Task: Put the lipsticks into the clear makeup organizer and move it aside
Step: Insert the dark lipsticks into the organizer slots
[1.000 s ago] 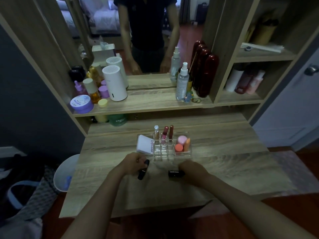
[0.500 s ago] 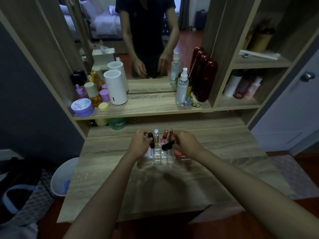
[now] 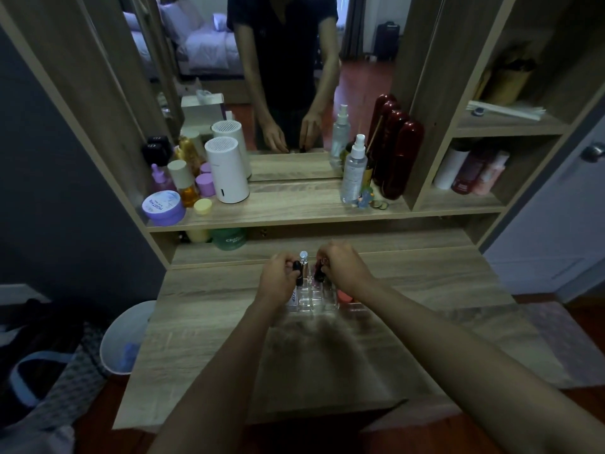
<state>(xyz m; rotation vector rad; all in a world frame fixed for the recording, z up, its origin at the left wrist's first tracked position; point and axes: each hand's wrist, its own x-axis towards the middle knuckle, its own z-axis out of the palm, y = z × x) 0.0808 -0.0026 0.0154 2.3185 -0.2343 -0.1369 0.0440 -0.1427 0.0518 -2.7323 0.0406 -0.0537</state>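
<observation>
Head view looks down on a wooden vanity table (image 3: 425, 283) where the clear makeup organizer (image 3: 314, 298) sits near the back, both hands over it. Left hand (image 3: 278, 280) is curled closed around a black lipstick (image 3: 297, 271), held upright above the organizer's left slots, beside a silver-capped tube (image 3: 304, 262) standing inside. Right hand (image 3: 343, 268) pinches a second dark lipstick (image 3: 319, 272) tilted over the middle slots; whether its base has entered a slot is hard to tell in the dim light.

Each hand, left hand (image 3: 279, 280) and right hand (image 3: 344, 269), holds a black lipstick over the organizer (image 3: 322, 301).
</observation>
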